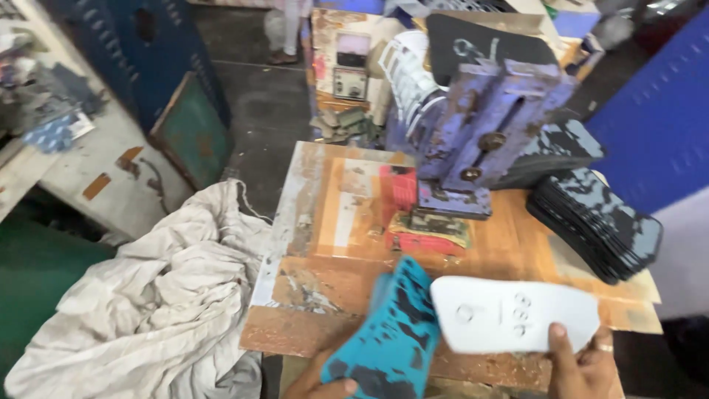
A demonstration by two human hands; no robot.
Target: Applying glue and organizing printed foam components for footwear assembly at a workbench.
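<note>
the left hand [319,384] sits at the bottom edge of the view, fingers curled round the lower end of a turquoise foam insole mottled with black patches [391,336]. it is held by its end, so the rest of the sole rises free above the front of the worn wooden bench [317,244], printed face up. the right hand [583,366] pinches the near edge of a flat white sole-shaped template with dark markings [513,314], thumb on top, a ring on one finger. the template lies level and just beside the turquoise piece, their edges meeting or slightly overlapping, which reads as a side-by-side comparison of outline.

the insole looks soft and bendable, its surface matt and speckled; the template looks stiffer, smooth and thin, with a rounded toe.

further back on the bench stands a chipped purple-painted metal press [480,140], blocky and heavy, resting over red plates [413,222]. to its right, dark grey-and-black mottled insoles lie in a fanned stack [598,225], within easy reach of the right hand. the bench top is scuffed, with paint worn off in strips. a crumpled off-white cloth [170,295] is heaped beside the bench on the left.
</note>
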